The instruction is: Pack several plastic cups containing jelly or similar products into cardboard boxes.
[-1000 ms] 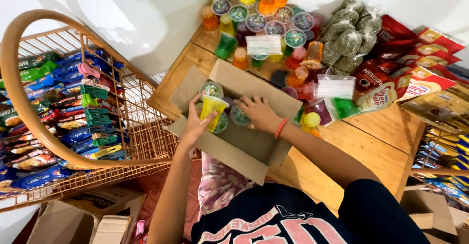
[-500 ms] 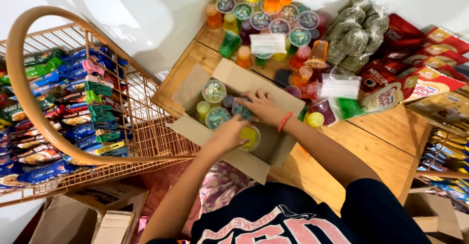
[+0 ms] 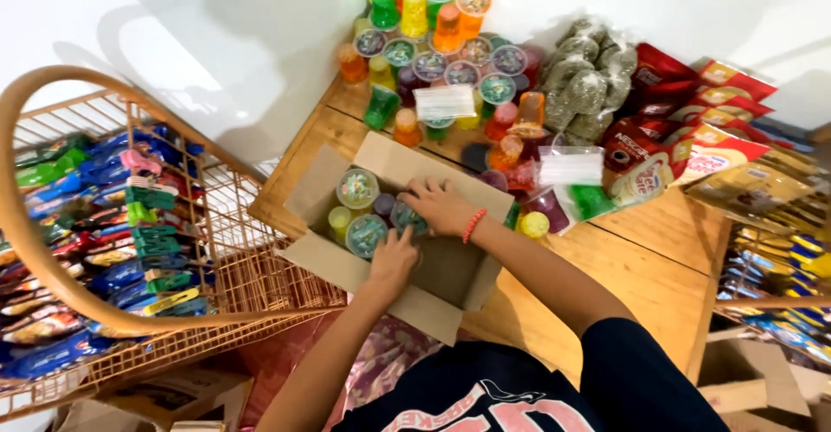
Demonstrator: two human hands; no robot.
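An open cardboard box (image 3: 450, 280) rests on the front left part of a wooden table (image 3: 640, 263). Inside it stand several small jelly cups (image 3: 357, 188) with clear lids. My left hand (image 3: 394, 259) reaches into the box, fingers down among the cups by a green-lidded one (image 3: 365, 233). My right hand (image 3: 441, 205), with an orange bead bracelet at the wrist, lies over a cup (image 3: 407, 217) in the box's middle. Whether either hand grips a cup is hidden.
Many coloured jelly cups (image 3: 424, 42) are stacked at the table's back. Beside them lie bags of green pellets (image 3: 584, 77) and red snack packets (image 3: 684, 103). A wire basket rack (image 3: 112, 250) full of packets stands left. Cardboard boxes (image 3: 753, 380) sit on the floor.
My left hand has put the yellow cup down into the box and slid left toward the other cups. My right hand has stayed on the cups in the box.
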